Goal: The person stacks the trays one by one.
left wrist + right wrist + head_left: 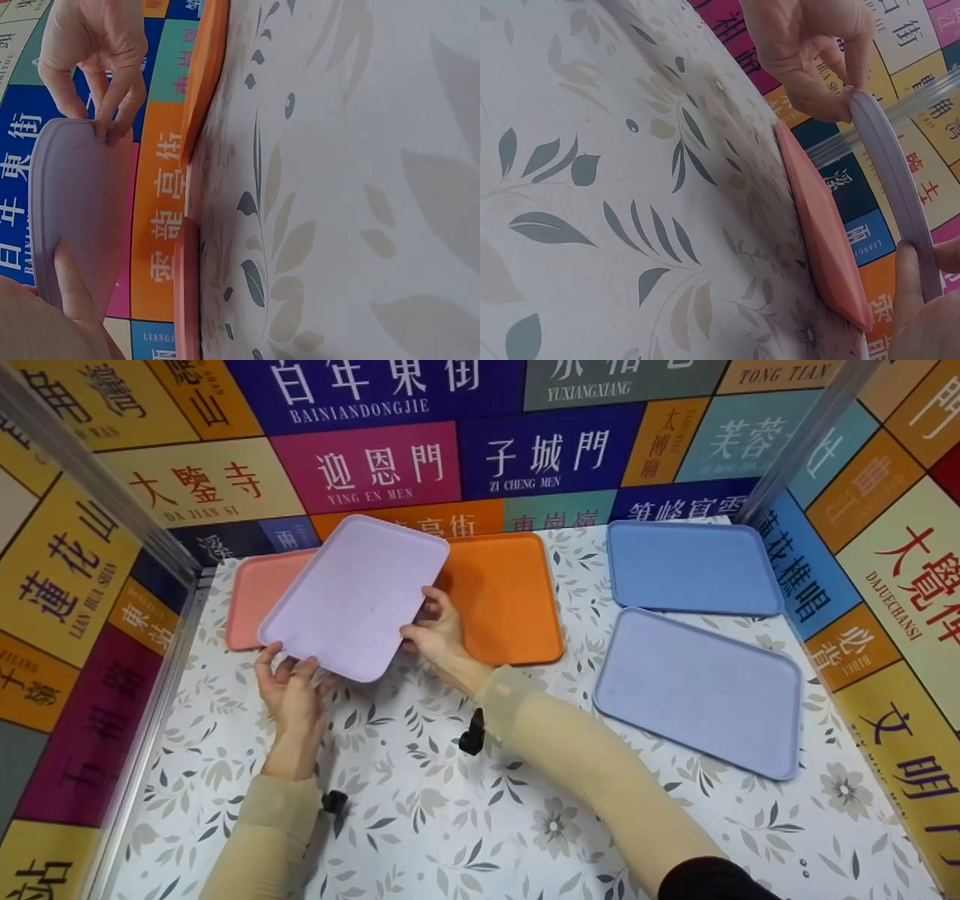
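Both hands hold a light purple tray above the table, tilted. My left hand grips its near left edge, and my right hand pinches its right edge between thumb and fingers. The wrist views show a gap between this tray and the table. Behind it lie a pink tray, partly hidden, and an orange tray, whose left part is covered in the head view. In the right wrist view the purple tray appears edge-on, over the pink tray.
At the right of the flower-patterned table lie a blue tray and, nearer, a periwinkle tray set at an angle. Colourful panels with lettering wall in the back and both sides. Black wrist devices hang at both cuffs.
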Tool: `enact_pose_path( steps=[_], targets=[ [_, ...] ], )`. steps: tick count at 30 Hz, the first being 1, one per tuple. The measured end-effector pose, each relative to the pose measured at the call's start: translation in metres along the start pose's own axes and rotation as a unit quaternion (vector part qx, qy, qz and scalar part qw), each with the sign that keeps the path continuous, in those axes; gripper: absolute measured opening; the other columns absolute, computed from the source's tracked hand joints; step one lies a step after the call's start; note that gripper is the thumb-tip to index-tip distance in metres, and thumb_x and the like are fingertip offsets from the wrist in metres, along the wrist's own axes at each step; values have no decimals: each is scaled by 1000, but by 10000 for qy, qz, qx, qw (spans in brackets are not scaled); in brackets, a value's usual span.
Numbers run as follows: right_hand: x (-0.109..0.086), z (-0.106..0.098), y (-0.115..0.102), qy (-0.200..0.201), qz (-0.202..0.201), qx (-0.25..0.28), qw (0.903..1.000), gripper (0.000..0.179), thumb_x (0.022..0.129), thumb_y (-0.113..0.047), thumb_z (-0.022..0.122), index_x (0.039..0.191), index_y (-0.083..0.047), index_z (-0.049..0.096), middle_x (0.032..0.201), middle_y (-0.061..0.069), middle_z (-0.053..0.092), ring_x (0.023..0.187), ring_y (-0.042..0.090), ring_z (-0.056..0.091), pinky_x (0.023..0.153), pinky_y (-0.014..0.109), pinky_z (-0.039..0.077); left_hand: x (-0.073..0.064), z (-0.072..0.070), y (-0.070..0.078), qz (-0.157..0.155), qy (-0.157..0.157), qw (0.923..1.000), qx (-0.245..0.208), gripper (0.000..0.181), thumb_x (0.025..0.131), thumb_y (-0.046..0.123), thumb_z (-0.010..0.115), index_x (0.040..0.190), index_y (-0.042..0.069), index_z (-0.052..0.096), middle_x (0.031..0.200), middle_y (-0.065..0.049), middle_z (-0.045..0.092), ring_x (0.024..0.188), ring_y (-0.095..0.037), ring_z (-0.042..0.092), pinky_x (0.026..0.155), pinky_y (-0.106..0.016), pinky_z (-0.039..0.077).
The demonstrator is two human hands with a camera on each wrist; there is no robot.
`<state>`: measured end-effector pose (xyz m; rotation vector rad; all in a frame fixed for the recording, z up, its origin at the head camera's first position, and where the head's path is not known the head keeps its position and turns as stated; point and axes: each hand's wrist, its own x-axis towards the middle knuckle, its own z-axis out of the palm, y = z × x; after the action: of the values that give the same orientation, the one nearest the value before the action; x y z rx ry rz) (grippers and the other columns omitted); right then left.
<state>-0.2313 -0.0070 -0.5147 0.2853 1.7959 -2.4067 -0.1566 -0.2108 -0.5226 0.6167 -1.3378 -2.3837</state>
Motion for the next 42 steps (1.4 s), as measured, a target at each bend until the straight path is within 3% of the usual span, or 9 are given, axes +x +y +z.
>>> enact_pose_path(
  steps=[11,14,17,20,25,27,31,36,42],
  targets=[
    [3,-9,-13,-102,95,-21,9999,87,84,22,74,161,-13,55,133,10,54,87,17,69,59,28,65,13,-7,11,198,-106,9975,671,34,98,-14,63,111,15,50,115,-6,51,85,-12,66,65,-27,66],
    [5,-15,-16,-178,159,-50,9997,86,85,20,74,161,-13,55,130,7,51,86,16,69,59,28,64,23,-13,25,67,-273,9970,720,30,99,-14,64,106,13,52,112,-4,53,88,-13,69,68,-28,68],
    [8,-23,-20,-324,243,-90,9991,86,85,20,74,162,-13,54,128,6,51,85,16,69,61,29,65,38,-24,47,-298,-768,9937,755,24,104,-9,64,100,14,57,104,-1,61,86,-14,73,71,-30,68],
    [11,-33,-23,-500,307,-147,9982,86,86,20,74,163,-13,54,128,5,53,83,16,70,63,30,65,56,-34,70,-754,-1673,9783,961,17,111,0,61,106,16,65,103,2,70,86,-14,75,74,-31,68],
    [17,-47,-30,-721,355,-320,9963,85,85,19,76,161,-14,58,132,6,55,79,15,71,62,30,65,82,-33,98,-1235,-3156,9273,1586,31,117,8,53,140,20,69,126,1,80,97,-16,81,81,-33,68],
    [19,-52,-33,-837,354,-404,9950,85,85,19,76,161,-15,59,135,8,55,81,15,71,62,31,65,90,-29,104,-1338,-3543,9094,1720,37,117,8,52,148,22,66,134,-2,79,102,-17,82,83,-34,69],
    [23,-59,-36,-1114,317,-628,9913,84,86,18,75,162,-15,59,141,11,56,84,17,71,64,32,66,104,-16,111,-1507,-4027,8845,1813,46,116,3,52,154,27,61,143,-4,76,109,-19,83,87,-34,70],
    [26,-65,-43,-1338,293,-845,9870,83,86,19,75,160,-14,60,144,14,61,86,20,72,67,35,68,118,-1,110,-1820,-4176,8686,1952,65,113,-4,53,171,23,43,145,-4,75,108,-19,83,87,-37,71],
    [32,-71,-51,-1564,313,-962,9825,83,86,19,75,161,-13,59,140,12,63,99,21,69,66,34,68,125,7,103,-1903,-3939,8679,2353,73,111,-5,60,175,19,35,135,-1,79,102,-16,82,83,-36,71]
  ],
)
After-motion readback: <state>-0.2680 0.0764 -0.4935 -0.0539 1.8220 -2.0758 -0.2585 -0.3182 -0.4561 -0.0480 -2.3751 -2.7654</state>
